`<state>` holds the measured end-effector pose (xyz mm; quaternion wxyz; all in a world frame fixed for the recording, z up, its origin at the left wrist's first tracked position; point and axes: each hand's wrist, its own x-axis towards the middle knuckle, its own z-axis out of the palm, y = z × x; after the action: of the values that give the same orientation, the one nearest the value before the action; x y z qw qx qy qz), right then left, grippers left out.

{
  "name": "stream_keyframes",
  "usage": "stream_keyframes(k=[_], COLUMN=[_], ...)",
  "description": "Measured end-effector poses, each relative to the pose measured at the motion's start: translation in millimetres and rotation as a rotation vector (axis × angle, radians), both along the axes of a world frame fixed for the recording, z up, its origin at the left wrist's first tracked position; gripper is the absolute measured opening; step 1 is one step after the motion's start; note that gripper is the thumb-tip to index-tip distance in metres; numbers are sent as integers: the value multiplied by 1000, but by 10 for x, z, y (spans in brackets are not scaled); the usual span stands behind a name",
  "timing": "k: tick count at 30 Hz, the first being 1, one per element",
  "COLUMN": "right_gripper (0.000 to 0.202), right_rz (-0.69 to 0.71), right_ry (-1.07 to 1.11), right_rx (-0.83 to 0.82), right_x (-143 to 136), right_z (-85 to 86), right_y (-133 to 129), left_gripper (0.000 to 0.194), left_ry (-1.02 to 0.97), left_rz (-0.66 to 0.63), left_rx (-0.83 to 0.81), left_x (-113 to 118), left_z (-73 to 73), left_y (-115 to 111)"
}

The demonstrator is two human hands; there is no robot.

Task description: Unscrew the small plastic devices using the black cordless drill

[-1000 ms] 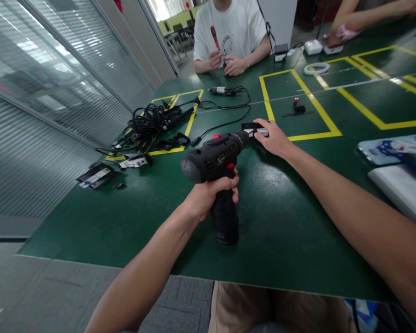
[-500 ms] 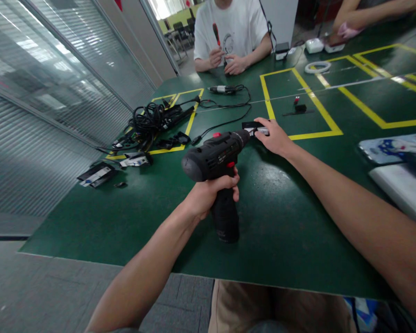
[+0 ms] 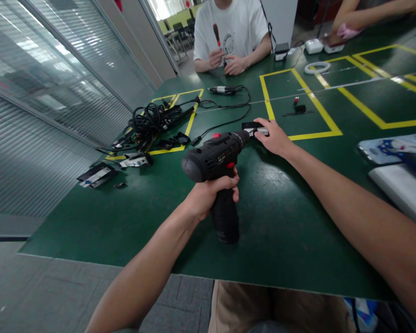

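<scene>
My left hand (image 3: 211,194) is wrapped round the grip of a black cordless drill (image 3: 215,157) with red buttons. The drill lies level, its chuck pointing away and to the right. Its tip meets a small black box with a white label (image 3: 251,126), which looks like a power adapter. My right hand (image 3: 272,136) grips that box from the right, fingers over its top and side. The exact contact between drill tip and box is too small to make out.
A heap of black cables (image 3: 152,120) lies at the left, with labelled black adapters (image 3: 97,175) nearby. A corded tool (image 3: 223,89) rests farther back. Across the green table (image 3: 291,231), a person (image 3: 232,37) holds a screwdriver (image 3: 216,34). A phone (image 3: 391,149) sits at right.
</scene>
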<state>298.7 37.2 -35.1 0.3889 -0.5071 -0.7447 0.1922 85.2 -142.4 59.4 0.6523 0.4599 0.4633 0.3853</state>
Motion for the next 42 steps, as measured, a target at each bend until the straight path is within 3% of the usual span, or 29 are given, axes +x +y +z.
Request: stream_keyframes(k=[42], right_gripper=[49], right_rz=[-4], right_ry=[9], right_rx=[11], right_x=[-3], right_z=[0], right_y=[-4], left_gripper=[26], left_ry=[-15], left_rz=[-1], left_rx=[-6], left_x=[-1], left_z=[6], left_y=[1])
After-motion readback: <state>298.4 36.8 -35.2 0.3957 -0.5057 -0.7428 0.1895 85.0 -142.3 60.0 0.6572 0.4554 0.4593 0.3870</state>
